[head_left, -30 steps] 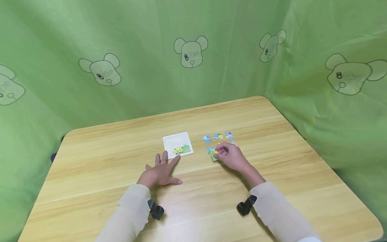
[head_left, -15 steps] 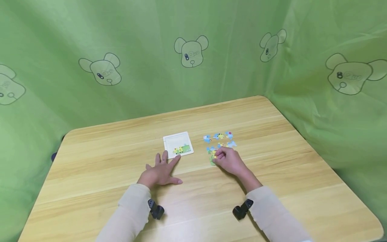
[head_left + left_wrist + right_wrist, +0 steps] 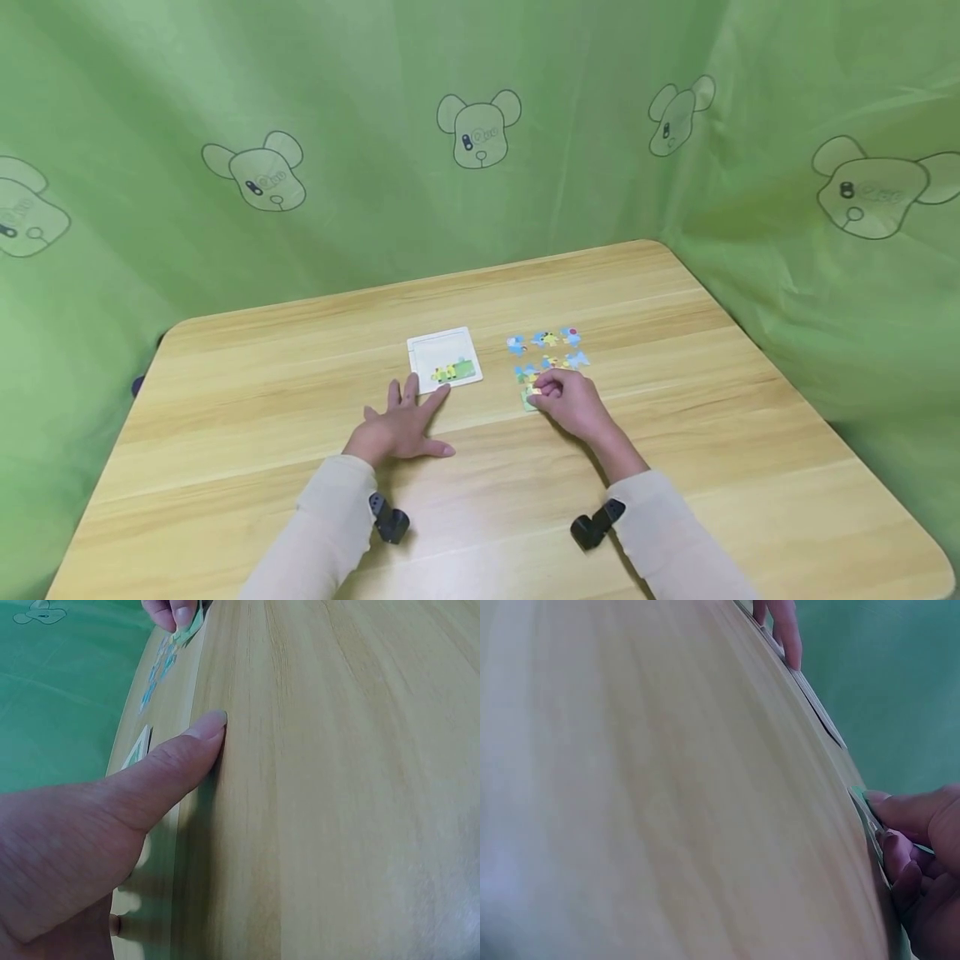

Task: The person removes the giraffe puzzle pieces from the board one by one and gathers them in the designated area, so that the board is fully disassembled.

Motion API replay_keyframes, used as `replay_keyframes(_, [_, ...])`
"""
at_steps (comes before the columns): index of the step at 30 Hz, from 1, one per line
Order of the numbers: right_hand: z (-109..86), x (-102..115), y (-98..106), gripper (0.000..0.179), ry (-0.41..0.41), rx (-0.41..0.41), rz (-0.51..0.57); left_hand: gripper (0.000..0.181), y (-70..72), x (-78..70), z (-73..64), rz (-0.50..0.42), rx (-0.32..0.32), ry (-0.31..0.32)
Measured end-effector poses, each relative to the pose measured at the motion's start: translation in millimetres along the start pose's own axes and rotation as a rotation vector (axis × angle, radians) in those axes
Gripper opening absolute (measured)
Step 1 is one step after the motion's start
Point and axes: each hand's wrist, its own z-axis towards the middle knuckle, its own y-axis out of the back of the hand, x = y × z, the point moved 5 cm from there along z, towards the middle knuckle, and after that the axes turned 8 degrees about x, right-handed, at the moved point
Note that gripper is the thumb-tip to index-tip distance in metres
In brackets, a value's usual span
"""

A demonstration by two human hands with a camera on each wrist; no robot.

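A white square puzzle tray lies on the table, with joined green and yellow pieces along its near side. My left hand spreads its fingers, the fingertips resting at the tray's near edge; its thumb stretches out sideways in the left wrist view. To the right, my right hand pinches a green puzzle piece between thumb and fingers. That green piece is tilted close over the table in the right wrist view, partly covered by the fingers. Just beyond it lie blue and yellow pieces.
More loose puzzle pieces form a row farther back, right of the tray. The wooden table has rounded corners. A green curtain with printed bear heads hangs behind and beside it.
My right hand has shifted slightly left and toward me with the green puzzle piece, uncovering blue pieces behind it. The left hand has stayed at the tray.
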Motion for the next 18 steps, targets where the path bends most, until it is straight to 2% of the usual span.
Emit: replay_keyframes(18, [-0.7, -2.3, -1.7, 0.026, -0.025, -0.017, -0.006, 0.097, -0.1, -0.1, 0.6, -0.005, -0.008, -0.003])
